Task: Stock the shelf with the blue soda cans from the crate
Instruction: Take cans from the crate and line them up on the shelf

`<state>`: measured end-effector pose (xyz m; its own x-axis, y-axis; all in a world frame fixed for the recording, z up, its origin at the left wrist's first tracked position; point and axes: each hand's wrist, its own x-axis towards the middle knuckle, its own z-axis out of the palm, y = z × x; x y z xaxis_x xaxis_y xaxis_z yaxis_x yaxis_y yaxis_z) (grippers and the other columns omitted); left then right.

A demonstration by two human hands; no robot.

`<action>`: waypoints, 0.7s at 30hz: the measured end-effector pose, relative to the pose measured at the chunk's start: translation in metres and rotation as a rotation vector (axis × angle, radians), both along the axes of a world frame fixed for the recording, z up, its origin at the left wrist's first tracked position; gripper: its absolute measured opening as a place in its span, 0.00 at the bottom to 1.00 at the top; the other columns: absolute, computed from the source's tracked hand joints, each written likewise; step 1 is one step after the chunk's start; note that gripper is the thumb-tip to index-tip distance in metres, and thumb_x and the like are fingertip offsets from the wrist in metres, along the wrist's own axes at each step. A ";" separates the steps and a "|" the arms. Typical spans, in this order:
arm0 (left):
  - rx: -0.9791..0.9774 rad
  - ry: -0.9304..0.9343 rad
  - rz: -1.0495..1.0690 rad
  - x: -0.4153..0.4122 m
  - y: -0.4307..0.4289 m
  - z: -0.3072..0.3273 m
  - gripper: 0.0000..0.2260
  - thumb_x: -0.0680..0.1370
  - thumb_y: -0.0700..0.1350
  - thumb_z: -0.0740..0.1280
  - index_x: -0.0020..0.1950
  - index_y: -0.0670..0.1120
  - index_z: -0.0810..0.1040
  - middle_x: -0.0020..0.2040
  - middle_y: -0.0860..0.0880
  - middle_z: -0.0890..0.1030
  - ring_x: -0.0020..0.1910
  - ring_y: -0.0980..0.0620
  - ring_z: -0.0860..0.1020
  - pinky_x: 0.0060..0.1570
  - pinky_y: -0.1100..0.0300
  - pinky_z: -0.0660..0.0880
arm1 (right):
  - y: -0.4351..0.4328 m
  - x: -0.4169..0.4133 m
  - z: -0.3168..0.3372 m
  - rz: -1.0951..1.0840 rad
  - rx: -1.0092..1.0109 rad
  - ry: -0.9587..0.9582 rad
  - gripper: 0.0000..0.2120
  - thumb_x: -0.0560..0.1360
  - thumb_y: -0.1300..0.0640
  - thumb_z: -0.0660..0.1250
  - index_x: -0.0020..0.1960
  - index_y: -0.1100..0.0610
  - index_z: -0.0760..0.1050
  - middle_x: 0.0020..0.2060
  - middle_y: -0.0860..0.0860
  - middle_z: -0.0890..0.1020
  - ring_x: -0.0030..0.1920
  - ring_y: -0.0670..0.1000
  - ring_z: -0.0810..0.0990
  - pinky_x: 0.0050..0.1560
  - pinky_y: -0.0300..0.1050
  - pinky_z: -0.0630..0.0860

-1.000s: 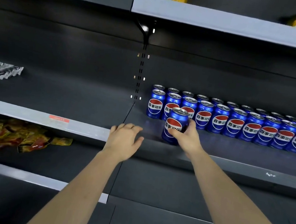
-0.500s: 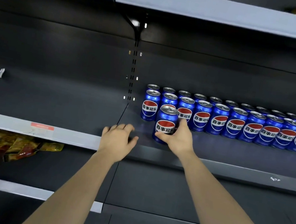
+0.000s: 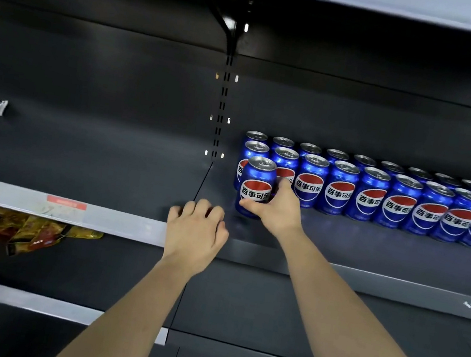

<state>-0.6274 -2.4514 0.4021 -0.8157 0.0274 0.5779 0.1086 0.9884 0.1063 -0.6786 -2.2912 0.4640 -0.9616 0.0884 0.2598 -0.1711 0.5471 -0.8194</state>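
Gripping blue soda can (image 3: 257, 181) from its right side, right hand (image 3: 276, 212) curls thumb and fingers round it. Can upright on middle shelf (image 3: 370, 252), just before left end of two rows of matching cans (image 3: 370, 196). Left hand (image 3: 196, 234) holds nothing, fingers loosely curled, resting at shelf front edge. Snack packets (image 3: 4, 228) on lower shelf, left.

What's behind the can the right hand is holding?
Two rows of blue cans. The held can covers much of the front row's leftmost can and the shelf behind it.
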 end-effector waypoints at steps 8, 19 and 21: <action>-0.002 0.044 0.020 -0.003 0.002 -0.003 0.16 0.75 0.51 0.51 0.44 0.50 0.77 0.43 0.51 0.78 0.40 0.47 0.75 0.45 0.51 0.68 | -0.014 -0.013 -0.012 -0.007 -0.083 -0.016 0.35 0.64 0.54 0.81 0.65 0.54 0.68 0.60 0.49 0.79 0.58 0.47 0.77 0.56 0.41 0.74; -0.009 -0.018 0.004 -0.001 0.000 0.000 0.19 0.76 0.54 0.49 0.46 0.48 0.77 0.44 0.49 0.78 0.43 0.46 0.75 0.48 0.50 0.67 | -0.006 0.001 -0.012 0.028 0.075 -0.164 0.34 0.67 0.60 0.78 0.67 0.59 0.64 0.64 0.54 0.75 0.65 0.54 0.73 0.60 0.43 0.71; -0.007 -0.060 -0.007 0.001 -0.001 0.001 0.21 0.77 0.55 0.47 0.47 0.48 0.78 0.47 0.49 0.77 0.46 0.46 0.75 0.50 0.49 0.66 | 0.000 0.010 -0.013 0.021 0.062 -0.162 0.34 0.69 0.60 0.75 0.70 0.59 0.63 0.65 0.55 0.75 0.65 0.54 0.74 0.60 0.43 0.71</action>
